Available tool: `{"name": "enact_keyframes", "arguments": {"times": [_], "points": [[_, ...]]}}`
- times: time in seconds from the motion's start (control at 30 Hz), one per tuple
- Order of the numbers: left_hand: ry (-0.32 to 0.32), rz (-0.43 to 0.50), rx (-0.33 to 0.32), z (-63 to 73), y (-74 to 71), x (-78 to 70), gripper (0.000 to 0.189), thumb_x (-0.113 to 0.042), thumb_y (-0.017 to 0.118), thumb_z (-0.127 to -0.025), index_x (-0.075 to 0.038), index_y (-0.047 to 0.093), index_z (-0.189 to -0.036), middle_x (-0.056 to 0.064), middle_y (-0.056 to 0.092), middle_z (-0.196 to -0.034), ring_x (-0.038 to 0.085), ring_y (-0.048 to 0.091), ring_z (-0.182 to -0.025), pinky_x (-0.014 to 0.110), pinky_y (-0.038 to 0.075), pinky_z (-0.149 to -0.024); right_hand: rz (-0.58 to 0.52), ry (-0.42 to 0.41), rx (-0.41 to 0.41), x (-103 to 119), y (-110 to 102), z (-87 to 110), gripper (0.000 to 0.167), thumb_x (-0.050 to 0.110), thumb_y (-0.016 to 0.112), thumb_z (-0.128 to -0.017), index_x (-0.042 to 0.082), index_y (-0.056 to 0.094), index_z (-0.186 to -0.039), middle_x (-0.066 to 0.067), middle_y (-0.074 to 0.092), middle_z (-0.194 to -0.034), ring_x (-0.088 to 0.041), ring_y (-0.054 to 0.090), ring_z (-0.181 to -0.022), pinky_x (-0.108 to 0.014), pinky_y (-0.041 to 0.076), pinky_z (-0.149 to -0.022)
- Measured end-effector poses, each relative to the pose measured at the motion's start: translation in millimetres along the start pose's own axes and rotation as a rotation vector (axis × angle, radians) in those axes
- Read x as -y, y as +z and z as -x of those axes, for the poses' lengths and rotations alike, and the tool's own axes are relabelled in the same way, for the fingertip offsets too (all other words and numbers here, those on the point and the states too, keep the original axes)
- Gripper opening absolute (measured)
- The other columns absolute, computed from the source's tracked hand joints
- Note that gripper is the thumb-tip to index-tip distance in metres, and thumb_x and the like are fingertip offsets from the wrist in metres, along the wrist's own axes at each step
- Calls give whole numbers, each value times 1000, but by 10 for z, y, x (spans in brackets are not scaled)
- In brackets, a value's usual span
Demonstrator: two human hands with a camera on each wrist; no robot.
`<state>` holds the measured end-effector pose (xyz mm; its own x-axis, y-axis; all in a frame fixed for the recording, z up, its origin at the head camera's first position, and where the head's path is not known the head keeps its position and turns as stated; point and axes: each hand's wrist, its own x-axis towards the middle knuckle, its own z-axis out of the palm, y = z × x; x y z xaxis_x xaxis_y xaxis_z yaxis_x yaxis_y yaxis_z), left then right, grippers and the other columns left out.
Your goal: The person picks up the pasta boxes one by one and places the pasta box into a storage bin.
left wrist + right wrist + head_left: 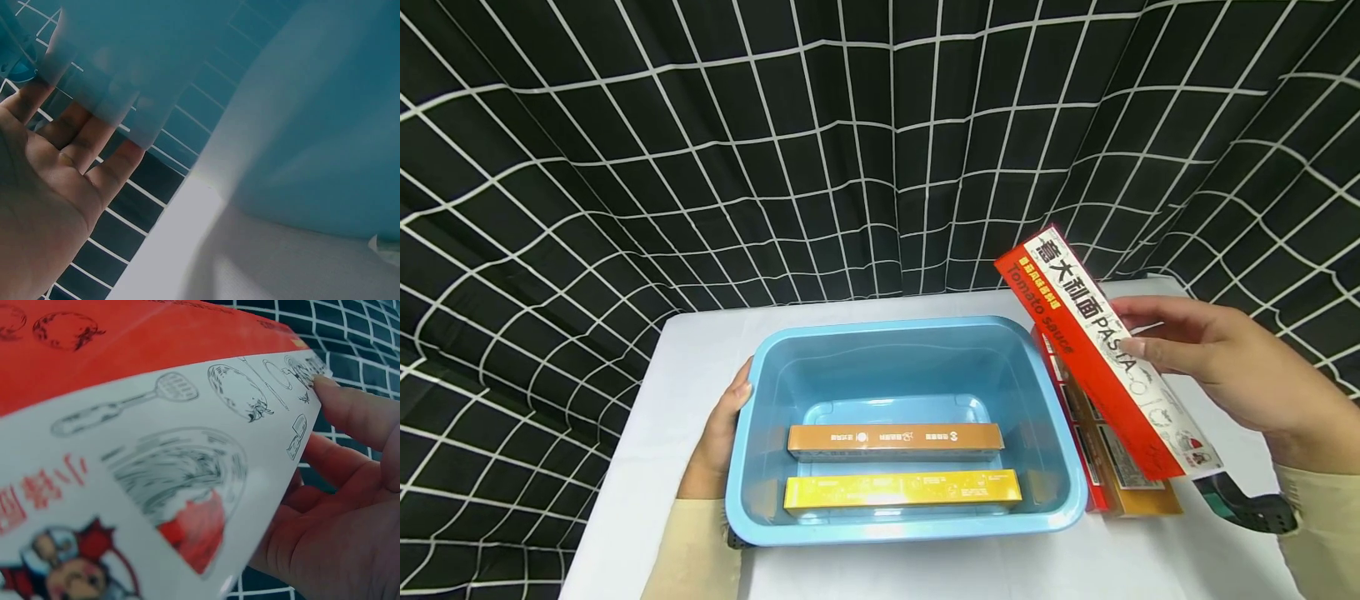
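In the head view, pinches the red-and-white pasta box [1090, 350] with the right hand [1240, 367], tilted above other boxes [1150, 503] beside the blue bin [887, 358]; rests the left hand [721, 429] at the bin's left side. Left wrist: extends nearly straight, spread fingers against the bin. Right wrist: grips the box's edge, thumb on the printed face.

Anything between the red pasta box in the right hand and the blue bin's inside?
Only the bin's right rim lies between the red pasta box and the interior. Nothing visible covers the open top; the orange box and yellow box lie inside, below it.
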<state>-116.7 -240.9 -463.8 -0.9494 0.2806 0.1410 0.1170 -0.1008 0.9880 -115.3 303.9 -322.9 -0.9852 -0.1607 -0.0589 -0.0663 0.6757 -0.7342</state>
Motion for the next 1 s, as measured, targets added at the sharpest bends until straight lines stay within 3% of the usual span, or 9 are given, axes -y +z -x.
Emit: {"name": "enact_keyframes", "arguments": {"times": [0.2, 0.43, 0.63, 1.0], "points": [[4, -9, -15, 2, -1, 12, 68, -39, 31, -108, -19, 29, -173, 9, 37, -170, 32, 29, -158, 45, 33, -119, 2, -29, -10, 182, -2, -19, 52, 12, 68, -109, 5, 55, -159, -23, 58, -143, -23, 61, -107, -35, 61, -69], [11, 6, 2, 5, 17, -19, 68, -39, 32, -108, -19, 31, -172, 10, 39, -168, 34, 31, -157, 44, 36, -118, -28, -5, 52, 344, -3, -7, 53, 15, 66, -111, 14, 52, -162, -19, 50, -148, -40, 54, -120, -39, 63, -66], [27, 13, 23, 0, 10, -21, 67, -38, 31, -108, -18, 31, -172, 13, 39, -168, 36, 31, -155, 44, 38, -117, 12, -4, 78, 474, 17, -8, 54, 19, 67, -110, 20, 53, -162, -16, 54, -145, -40, 54, -124, -39, 63, -65], [40, -16, 16, -4, -6, 8, 67, -38, 31, -108, -16, 31, -171, 13, 40, -167, 37, 32, -154, 45, 38, -116, 52, -129, 101, 700, 71, -43, 53, 14, 71, -107, 20, 58, -158, -10, 59, -140, -34, 59, -118, -37, 63, -65]]}}
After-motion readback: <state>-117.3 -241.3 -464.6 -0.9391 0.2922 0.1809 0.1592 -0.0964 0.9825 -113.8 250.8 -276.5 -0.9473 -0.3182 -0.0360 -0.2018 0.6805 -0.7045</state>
